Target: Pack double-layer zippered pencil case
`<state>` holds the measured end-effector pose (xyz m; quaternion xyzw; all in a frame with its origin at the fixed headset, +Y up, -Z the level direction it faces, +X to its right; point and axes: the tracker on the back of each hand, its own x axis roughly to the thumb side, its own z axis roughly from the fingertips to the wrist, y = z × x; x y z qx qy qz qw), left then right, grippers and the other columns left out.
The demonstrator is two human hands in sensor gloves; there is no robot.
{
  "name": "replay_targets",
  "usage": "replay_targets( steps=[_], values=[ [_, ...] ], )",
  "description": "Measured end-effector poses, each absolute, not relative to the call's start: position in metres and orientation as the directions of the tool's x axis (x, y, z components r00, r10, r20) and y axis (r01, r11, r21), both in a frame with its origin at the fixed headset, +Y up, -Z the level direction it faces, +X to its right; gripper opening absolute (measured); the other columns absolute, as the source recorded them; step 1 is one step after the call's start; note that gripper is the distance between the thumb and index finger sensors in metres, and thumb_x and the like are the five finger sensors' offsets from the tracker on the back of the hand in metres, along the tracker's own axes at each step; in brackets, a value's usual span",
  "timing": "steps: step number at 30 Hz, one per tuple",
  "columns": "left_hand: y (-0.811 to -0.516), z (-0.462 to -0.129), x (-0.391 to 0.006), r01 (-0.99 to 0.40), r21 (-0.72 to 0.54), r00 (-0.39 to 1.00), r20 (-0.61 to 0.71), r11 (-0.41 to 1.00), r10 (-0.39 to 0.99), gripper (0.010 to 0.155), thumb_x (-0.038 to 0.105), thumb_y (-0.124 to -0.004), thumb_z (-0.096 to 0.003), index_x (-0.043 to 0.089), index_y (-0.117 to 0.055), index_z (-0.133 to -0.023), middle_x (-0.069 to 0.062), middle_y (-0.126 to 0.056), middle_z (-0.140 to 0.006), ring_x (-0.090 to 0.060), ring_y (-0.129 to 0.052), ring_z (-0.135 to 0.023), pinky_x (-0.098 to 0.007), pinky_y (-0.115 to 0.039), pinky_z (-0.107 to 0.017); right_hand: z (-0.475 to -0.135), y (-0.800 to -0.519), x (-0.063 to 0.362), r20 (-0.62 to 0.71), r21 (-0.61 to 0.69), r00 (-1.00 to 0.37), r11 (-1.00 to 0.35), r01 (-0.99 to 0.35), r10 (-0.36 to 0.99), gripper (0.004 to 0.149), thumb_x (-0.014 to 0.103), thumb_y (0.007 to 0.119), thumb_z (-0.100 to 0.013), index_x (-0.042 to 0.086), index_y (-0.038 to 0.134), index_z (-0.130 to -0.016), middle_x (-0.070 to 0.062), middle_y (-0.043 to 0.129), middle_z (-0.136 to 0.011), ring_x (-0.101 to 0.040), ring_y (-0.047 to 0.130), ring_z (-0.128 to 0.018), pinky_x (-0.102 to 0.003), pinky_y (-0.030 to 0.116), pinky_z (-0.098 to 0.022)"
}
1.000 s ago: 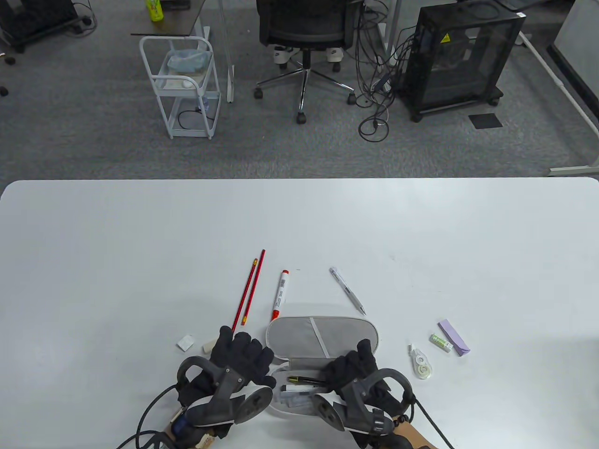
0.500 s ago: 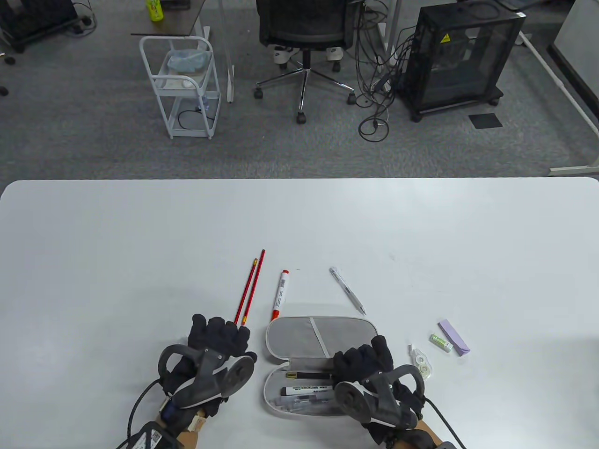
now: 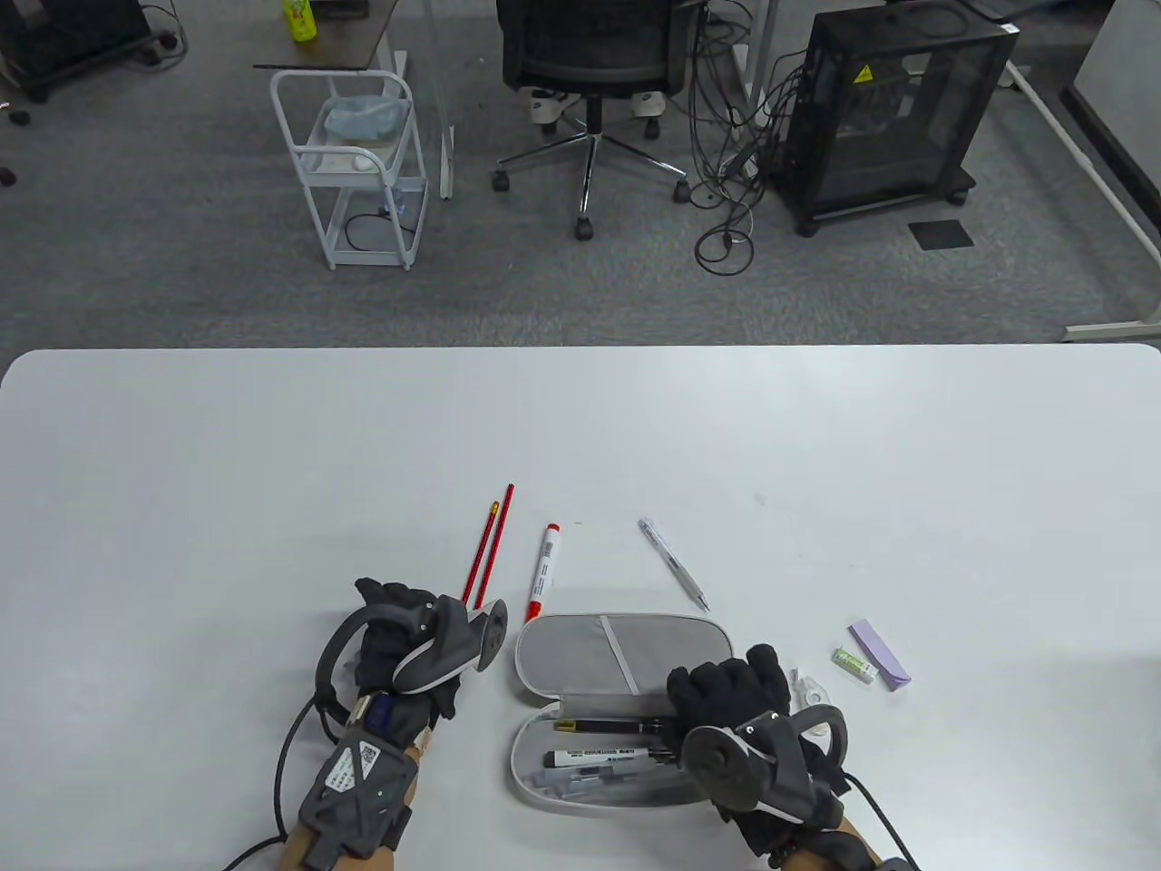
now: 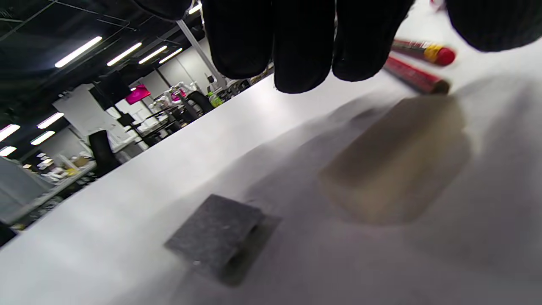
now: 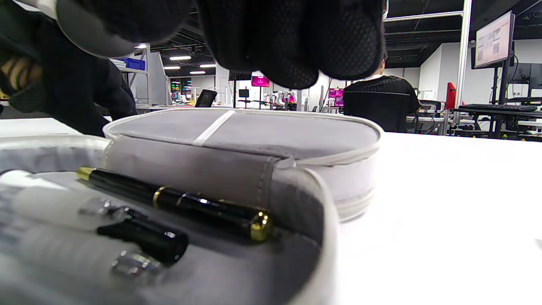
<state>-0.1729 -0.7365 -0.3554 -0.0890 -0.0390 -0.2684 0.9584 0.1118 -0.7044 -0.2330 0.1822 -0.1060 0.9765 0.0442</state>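
The grey pencil case lies open, its lid flipped back and its lower half holding a black pen with gold trim, a marker and clear pens. My right hand hovers over the case's right end; its fingers hang above the black pen and hold nothing. My left hand is left of the case. Its fingers hang just above a beige eraser and a small grey block, both on the table.
Two red pencils, a red-and-white marker and a clear pen lie behind the case. A correction tape, a small green tube and a purple pad lie to its right.
My left hand left the case's left end and moved left and forward over the erasers. My right hand drew back to the right, uncovering the pens in the lower half.
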Motion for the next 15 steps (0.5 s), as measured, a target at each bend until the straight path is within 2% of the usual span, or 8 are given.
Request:
replay_targets(
  steps=[3,10,15],
  values=[
    [-0.743,-0.367,-0.175,0.498,-0.267,0.867,0.134,0.825,-0.48,0.062,0.066,-0.069,-0.0386,0.031,-0.075,-0.09,0.001,-0.082,-0.1,-0.037,-0.072,-0.101,-0.062,-0.049,-0.076,-0.234,-0.704,0.114,0.363,-0.177,-0.93,-0.975,-0.135,0.062,0.059,0.052,0.074,-0.042,0.021,0.078,-0.091,-0.005,0.086,-0.089,-0.032,0.082,-0.081,-0.058,0.047,-0.07],
    [-0.742,-0.387,-0.186,0.436,-0.293,0.895,0.04,0.851,-0.444,0.061,0.065,-0.074,-0.0344,0.03,-0.083,-0.083,0.003,-0.092,-0.091,-0.035,-0.079,-0.097,-0.062,-0.051,-0.075,-0.237,-0.705,0.119,0.35,-0.154,-0.933,-0.978,-0.144,0.082,0.059,0.053,0.074,-0.041,0.021,0.077,-0.091,-0.006,0.086,-0.089,-0.032,0.082,-0.081,-0.058,0.047,-0.07],
    [-0.745,-0.399,-0.197,0.321,-0.3,0.931,-0.075,0.898,-0.358,0.056,0.061,-0.08,-0.0323,0.028,-0.086,-0.078,0.002,-0.095,-0.085,-0.033,-0.085,-0.092,-0.061,-0.053,-0.075,-0.238,-0.705,0.121,0.34,-0.147,-0.936,-0.978,-0.147,0.089,0.059,0.053,0.075,-0.042,0.021,0.078,-0.091,-0.006,0.086,-0.089,-0.033,0.082,-0.081,-0.058,0.047,-0.07]
  ],
)
